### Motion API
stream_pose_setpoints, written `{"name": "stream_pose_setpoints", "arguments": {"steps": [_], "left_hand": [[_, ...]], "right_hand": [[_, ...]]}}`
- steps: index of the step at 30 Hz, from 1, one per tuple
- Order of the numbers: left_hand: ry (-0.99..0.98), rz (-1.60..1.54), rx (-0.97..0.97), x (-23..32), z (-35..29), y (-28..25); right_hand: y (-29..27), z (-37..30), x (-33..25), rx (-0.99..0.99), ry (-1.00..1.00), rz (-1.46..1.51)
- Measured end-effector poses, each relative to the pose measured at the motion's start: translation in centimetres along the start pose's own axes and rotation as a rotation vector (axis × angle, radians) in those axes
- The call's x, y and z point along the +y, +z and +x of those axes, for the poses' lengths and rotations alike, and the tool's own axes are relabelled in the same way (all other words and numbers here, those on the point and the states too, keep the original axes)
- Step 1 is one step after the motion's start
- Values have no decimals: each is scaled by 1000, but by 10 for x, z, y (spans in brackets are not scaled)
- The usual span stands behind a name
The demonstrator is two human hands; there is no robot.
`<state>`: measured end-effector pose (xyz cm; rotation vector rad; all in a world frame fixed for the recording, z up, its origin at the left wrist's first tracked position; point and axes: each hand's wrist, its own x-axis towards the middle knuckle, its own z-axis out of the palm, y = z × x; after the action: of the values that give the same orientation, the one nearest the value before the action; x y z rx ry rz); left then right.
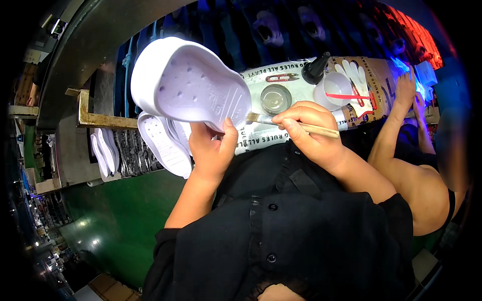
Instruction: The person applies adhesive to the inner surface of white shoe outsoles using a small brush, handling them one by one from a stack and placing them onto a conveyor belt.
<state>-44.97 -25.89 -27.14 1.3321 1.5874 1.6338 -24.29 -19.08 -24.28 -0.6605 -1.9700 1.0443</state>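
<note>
Gripped by its narrow end, a pale lavender shoe sole (196, 83) tilts up in my left hand (213, 150), its raised rim and small bumps showing. The thumb presses on the near edge; the other fingers are hidden beneath. My right hand (314, 130) pinches the wooden handle of a paintbrush (321, 131). The brush's bristles are at the sole's right edge; whether they touch it I cannot tell. Just beyond the brush stands a clear glass jar (275, 99). More pale soles (165, 143) lie below and left of the held one.
On the printed covering (261, 135) are red thread snips (281, 78), a black cone-shaped object (315, 69), a translucent cup (332, 90) with a red stick and white gloves (354, 75). A co-worker's arm (394, 118) works at right. A rusty metal frame (108, 119) juts in at left.
</note>
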Motion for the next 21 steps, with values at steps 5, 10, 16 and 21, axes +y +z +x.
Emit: {"name": "stream_pose_setpoints", "arguments": {"steps": [5, 10, 16, 21], "left_hand": [[175, 60, 10, 2, -1, -2], [343, 173, 34, -11, 1, -6], [347, 149, -2, -10, 3, -4], [337, 89, 21, -14, 4, -4]], "right_hand": [[2, 0, 0, 19, -44, -79], [-6, -3, -1, 29, 12, -118], [2, 3, -3, 30, -116, -149], [-4, -1, -4, 90, -41, -140]]}}
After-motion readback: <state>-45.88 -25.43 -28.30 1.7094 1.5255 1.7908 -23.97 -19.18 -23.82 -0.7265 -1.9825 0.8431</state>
